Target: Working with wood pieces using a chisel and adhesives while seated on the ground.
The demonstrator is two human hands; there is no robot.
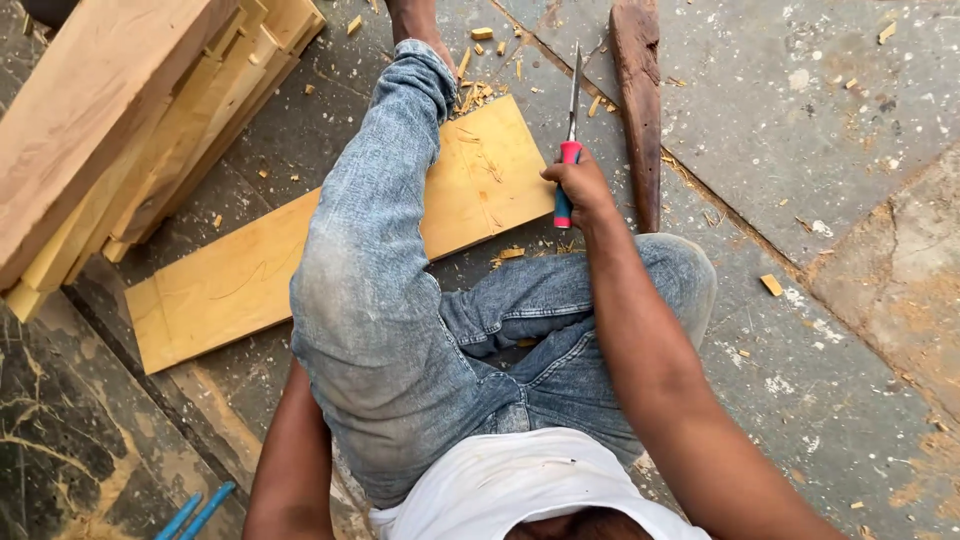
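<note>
Clenching a red-handled chisel point(570, 140), the right hand point(578, 188) held its blade pointing away — beside the board's point(240, 275) right end; left hand hidden, grip untellable.

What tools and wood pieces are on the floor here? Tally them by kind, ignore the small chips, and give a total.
Chisel with red and blue handle, in the right hand: 1
Flat board under the leg: 1
Dark wood piece beside the chisel: 1
Stack of planks at upper left: 1
Blue rods at the bottom edge: 2
Total: 6
</note>
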